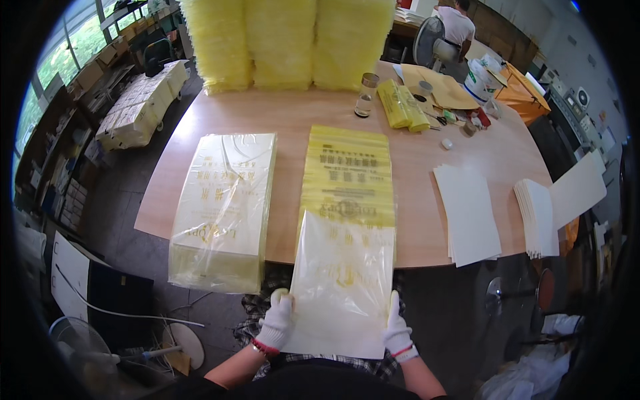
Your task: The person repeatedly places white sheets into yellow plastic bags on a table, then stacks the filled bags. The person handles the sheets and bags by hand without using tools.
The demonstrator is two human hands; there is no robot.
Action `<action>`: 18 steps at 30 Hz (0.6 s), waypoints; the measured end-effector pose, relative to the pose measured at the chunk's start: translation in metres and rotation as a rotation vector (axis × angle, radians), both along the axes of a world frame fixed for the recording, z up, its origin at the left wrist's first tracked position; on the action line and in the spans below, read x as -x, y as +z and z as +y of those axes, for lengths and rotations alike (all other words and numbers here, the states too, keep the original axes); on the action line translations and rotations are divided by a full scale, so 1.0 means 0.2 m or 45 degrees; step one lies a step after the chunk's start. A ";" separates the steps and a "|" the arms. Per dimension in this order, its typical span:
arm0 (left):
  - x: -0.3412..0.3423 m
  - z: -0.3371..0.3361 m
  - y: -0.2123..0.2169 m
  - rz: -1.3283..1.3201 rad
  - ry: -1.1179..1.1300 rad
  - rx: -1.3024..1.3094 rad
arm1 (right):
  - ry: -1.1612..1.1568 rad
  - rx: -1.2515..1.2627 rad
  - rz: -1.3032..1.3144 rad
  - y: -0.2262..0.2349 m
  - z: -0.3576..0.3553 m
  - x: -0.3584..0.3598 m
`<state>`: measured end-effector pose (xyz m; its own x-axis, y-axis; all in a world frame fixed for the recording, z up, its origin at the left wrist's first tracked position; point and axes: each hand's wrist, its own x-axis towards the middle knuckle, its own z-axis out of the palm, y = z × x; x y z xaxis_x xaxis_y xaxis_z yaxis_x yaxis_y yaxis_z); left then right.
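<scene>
A yellow printed plastic bag [347, 177] lies lengthwise before me, its near end reaching past the table's front edge. White paper [337, 333] fills the near part of the bag and shows bare at the end closest to me. My left hand [277, 320], in a white knit glove, is closed on the left edge of the bag. On the right edge, my right hand [397, 327], gloved alike, is closed too, its thumb along the side. Left of the bag rests a thick stack of filled, printed bags [223, 207].
Tall yellow bag stacks [280, 43] stand at the table's far edge. White sheets [467, 213] and a fanned stack of white card [537, 217] lie right. Beyond are a glass jar [365, 97], folded yellow bags [402, 107] and a bucket [481, 80]. A person [457, 30] sits behind.
</scene>
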<state>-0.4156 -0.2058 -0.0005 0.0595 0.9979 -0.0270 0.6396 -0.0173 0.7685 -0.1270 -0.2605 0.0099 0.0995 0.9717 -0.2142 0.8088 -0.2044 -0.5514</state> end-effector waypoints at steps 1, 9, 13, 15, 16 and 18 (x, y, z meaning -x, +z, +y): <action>0.04 -0.09 -0.02 -0.107 -0.019 0.141 | 0.015 0.025 0.025 0.01 -0.09 0.00; 0.22 -0.41 0.11 -0.715 -0.546 0.364 | 0.474 -0.635 -0.380 0.05 -0.53 0.13; 0.12 -0.29 0.28 -0.570 -0.112 0.451 | -0.057 -0.425 0.223 0.13 -0.41 0.09; 0.11 -0.25 0.30 -0.843 -0.195 0.189 | -0.008 -0.311 0.261 0.25 -0.48 0.06; 0.12 -0.24 0.24 -0.701 -0.355 -0.071 | 0.184 -0.164 0.287 0.29 -0.51 0.02; 0.03 -0.21 0.22 -0.848 -0.426 -0.118 | 0.060 -0.129 0.806 0.09 -0.54 -0.13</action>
<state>-0.4220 -0.2471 0.0427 0.3343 0.9202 0.2038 -0.0108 -0.2125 0.9771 -0.1016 -0.3690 0.0283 -0.0592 0.9904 -0.1246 0.3276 -0.0986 -0.9397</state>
